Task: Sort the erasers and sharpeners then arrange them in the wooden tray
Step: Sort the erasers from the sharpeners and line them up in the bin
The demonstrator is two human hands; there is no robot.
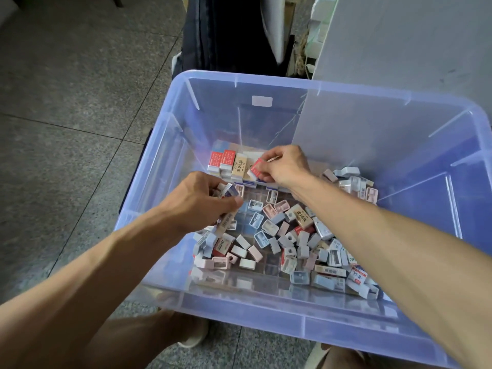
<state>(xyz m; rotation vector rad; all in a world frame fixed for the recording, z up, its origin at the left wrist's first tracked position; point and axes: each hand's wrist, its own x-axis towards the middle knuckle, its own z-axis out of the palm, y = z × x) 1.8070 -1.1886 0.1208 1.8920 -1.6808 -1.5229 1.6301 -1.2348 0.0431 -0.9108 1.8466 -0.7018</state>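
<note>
Erasers [229, 162] already stand in a short row at the far left of the wooden tray [266, 258], which lies on the bottom of a clear plastic bin [292, 312]. The right hand [286, 166] pinches a red-sleeved eraser [256, 167] at the end of that row; the left hand [197, 202] grips a small bunch of erasers [226, 193]. To place it well, I judge the red one should go in upright, tight against its neighbour, label facing the same way. Loose sharpeners [269, 227] and more erasers lie heaped across the tray's compartments and would need clearing before those slots can be filled. The bin stands on a tiled floor [66, 115] beside a grey board [399, 62].
</note>
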